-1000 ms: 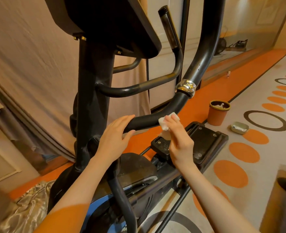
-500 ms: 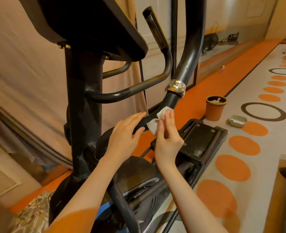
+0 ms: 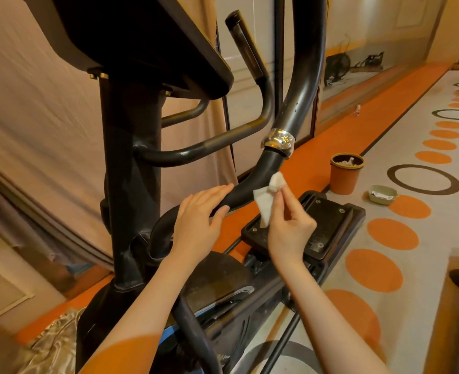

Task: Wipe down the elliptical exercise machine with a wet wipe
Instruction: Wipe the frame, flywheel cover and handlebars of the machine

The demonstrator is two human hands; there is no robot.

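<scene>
console cut off at top, curtain blurred

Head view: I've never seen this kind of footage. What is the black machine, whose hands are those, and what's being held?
The camera sits on the person's head, looking down at their own hands. The black machine is an elliptical exercise machine. The left hand rests with straight fingers on its curved swing arm. The right hand pinches a white wet wipe against that arm, below the chrome collar. On the floor beyond stand an orange bin and a small green tray.
</scene>
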